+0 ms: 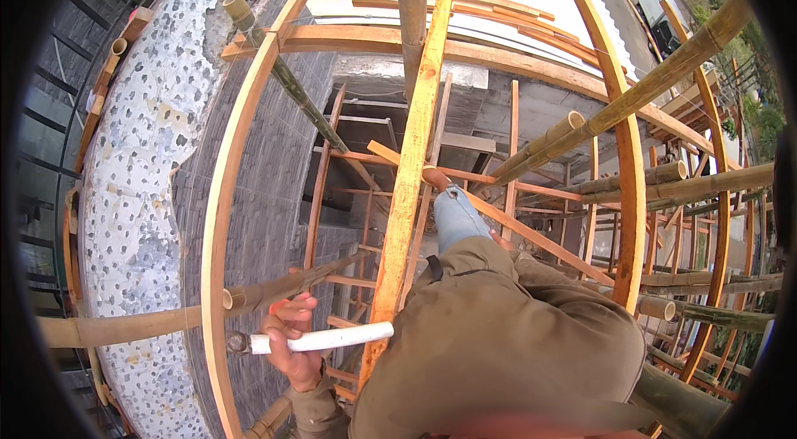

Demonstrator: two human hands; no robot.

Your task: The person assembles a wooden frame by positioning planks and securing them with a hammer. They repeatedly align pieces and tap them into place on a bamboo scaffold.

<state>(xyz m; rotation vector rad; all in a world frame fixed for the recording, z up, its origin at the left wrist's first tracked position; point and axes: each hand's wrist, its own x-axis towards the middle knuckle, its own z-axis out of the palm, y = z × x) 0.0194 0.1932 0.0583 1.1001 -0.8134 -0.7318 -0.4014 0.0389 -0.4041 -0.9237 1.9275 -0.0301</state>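
Note:
My left hand (292,348) is closed around a hammer (342,337) with a thick white handle. The hammer's dark round head sticks out on the left of the fist, and the handle's free end points right, in front of a pale upright timber (407,181). Beyond my brown jacket, a small patch of skin (501,240) shows beside the light-blue trouser leg (457,215). It seems to be part of my right hand, near a slanting timber (540,241), but its fingers are hidden.
Bamboo poles (639,90) and curved-looking timbers (217,215) form scaffolding around me, with a deep drop between them. Left stands a grey tiled wall (241,156) beside a speckled white ledge (133,215). Planks (506,15) lie on a white roof ahead.

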